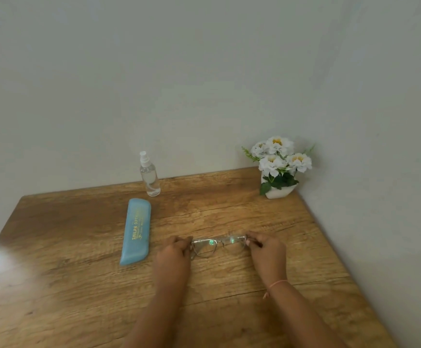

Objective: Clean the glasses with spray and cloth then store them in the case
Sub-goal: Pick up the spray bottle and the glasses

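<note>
Case (135, 232) lettering "SHILPA", near glasses (218, 245)

Warm brown wood grain with darker streaks on table (79, 285). Pale blue case (136, 231), yellow lettering. Clear spray bottle (150, 175), white nozzle. Pale see-through frame on glasses (218, 244), green glints in lenses. Far right corner: white flowers (278, 156), yellow centres, green leaves, white pot (278, 193). Pink thread (277, 283) on right wrist.

One view, worn on the head, looks forward and down across the table (73, 292) to the wall (179, 84). The left hand (176, 249) and right hand (267, 249) sit close — low in the middle.
</note>
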